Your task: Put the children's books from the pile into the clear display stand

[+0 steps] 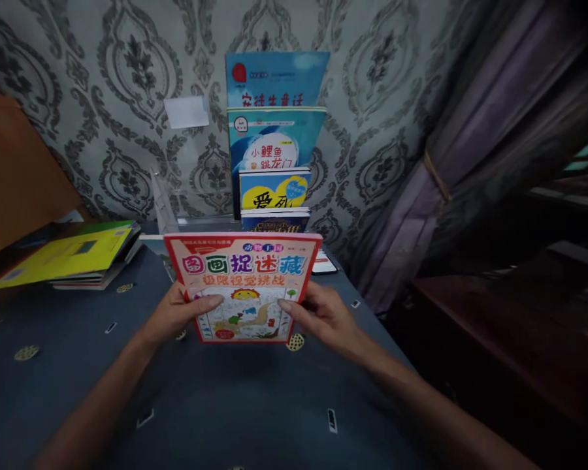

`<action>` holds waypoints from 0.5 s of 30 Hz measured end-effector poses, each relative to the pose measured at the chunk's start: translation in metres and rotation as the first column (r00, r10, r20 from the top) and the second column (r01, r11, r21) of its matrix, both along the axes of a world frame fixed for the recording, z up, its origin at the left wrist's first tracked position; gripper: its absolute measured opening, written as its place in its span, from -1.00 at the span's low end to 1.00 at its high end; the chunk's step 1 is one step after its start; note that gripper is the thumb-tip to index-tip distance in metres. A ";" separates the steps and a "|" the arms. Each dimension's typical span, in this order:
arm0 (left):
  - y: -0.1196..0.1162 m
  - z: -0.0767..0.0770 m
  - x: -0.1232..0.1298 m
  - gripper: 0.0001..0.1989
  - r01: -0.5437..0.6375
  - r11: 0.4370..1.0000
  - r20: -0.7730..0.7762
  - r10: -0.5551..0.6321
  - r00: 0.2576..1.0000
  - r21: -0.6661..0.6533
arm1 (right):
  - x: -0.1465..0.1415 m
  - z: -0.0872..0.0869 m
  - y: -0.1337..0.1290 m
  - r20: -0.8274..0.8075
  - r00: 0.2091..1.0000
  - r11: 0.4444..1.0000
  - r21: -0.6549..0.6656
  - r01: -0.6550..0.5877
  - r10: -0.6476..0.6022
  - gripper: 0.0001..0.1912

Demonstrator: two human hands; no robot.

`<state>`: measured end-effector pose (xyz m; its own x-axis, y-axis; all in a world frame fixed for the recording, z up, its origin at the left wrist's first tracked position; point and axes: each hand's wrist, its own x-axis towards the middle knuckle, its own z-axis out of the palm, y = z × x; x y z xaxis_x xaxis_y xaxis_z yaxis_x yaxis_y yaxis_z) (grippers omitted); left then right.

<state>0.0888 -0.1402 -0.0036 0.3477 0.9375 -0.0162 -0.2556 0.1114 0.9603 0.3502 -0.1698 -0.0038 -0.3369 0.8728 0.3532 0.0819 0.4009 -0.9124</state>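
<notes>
A red-bordered picture book [245, 264] with colourful Chinese lettering is held tilted up in front of me, above the dark cloth. My left hand [183, 308] grips its left edge, thumb on the cover and fingers behind. On the opposite edge my right hand [326, 313] holds it the same way. Behind it, several books stand in stepped rows: a tall blue book [274, 75] at the back, a teal book [308, 134], a yellow-and-blue book [274, 188] and a dark blue book [294, 222]. The lower parts of these are hidden by the picture book.
A pile of books with a yellow cover [73, 258] lies on the left of the dark cloth-covered surface [255, 411]. A phone [324, 262] rests behind my right hand. A clear stand [163, 202] is left of the upright books. A curtain [411, 176] hangs at right.
</notes>
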 end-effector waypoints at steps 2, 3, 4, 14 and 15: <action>-0.002 -0.003 -0.004 -0.56 -0.035 0.999 -0.042 0.034 0.999 -0.023 | -0.008 -0.003 -0.001 0.057 0.997 0.997 0.059 0.042 -0.045 -0.63; -0.003 -0.007 -0.005 -0.54 -0.051 0.998 -0.055 0.048 0.997 -0.041 | -0.012 -0.009 -0.002 0.078 0.995 0.996 0.073 0.056 -0.062 -0.63; -0.004 -0.012 -0.006 -0.52 -0.067 0.996 -0.061 0.063 0.996 -0.057 | -0.016 -0.016 -0.002 0.092 0.993 0.994 0.085 0.065 -0.073 -0.62; -0.009 -0.046 -0.003 -0.28 -0.160 0.983 -0.115 0.150 0.982 -0.087 | -0.031 -0.075 -0.011 0.061 0.985 0.987 -0.018 0.160 -0.158 -0.57; -0.010 -0.046 -0.003 -0.26 -0.173 0.981 -0.124 0.162 0.979 -0.087 | -0.031 -0.077 -0.011 0.062 0.986 0.987 -0.024 0.157 -0.156 -0.57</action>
